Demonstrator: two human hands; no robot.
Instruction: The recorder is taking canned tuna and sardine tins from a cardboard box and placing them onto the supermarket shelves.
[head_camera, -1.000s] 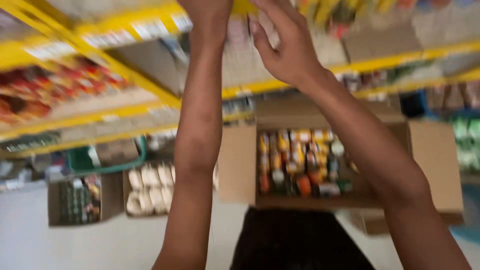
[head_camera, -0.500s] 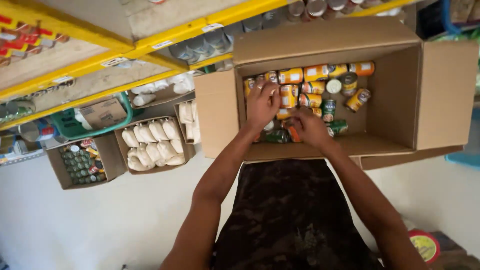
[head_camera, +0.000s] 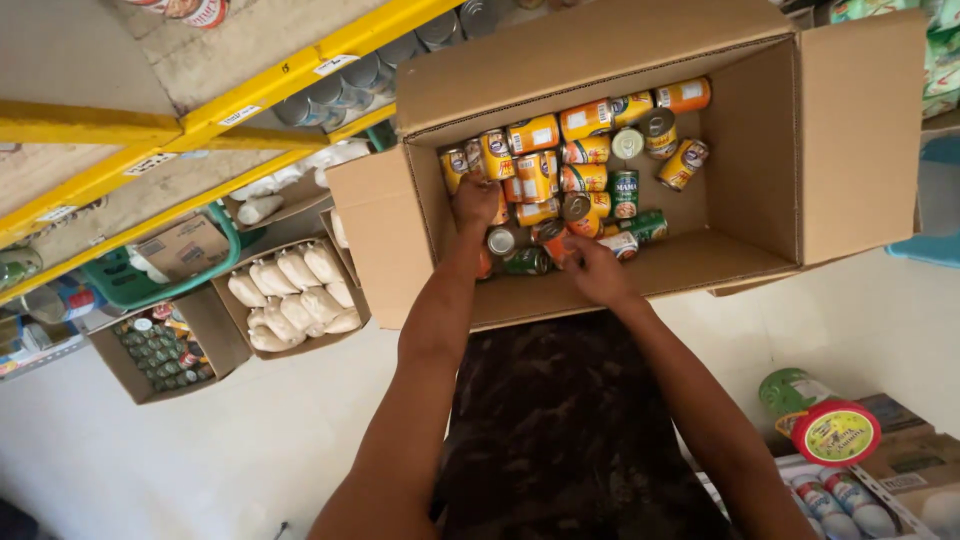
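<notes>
An open cardboard box (head_camera: 760, 170) stands on the floor in front of me, with several orange-labelled and green-labelled cans (head_camera: 585, 150) lying in its left half. My left hand (head_camera: 474, 203) reaches in at the near left and closes around an orange can (head_camera: 497, 200). My right hand (head_camera: 592, 270) is low at the box's near wall, its fingers wrapped on an orange can (head_camera: 553, 240) beside a green one (head_camera: 527, 262). Both forearms stretch down from me into the box.
Yellow shelf rails (head_camera: 250, 95) with stacked tins run across the upper left. On the floor to the left sit a box of white packets (head_camera: 295, 295), a box of small bottles (head_camera: 165, 345) and a green basket (head_camera: 140, 275). Canisters (head_camera: 830, 430) lie at lower right.
A second ago both hands were raised at the shelf. They then dropped into the cardboard box, and now they have spread apart, each closing on a can.
</notes>
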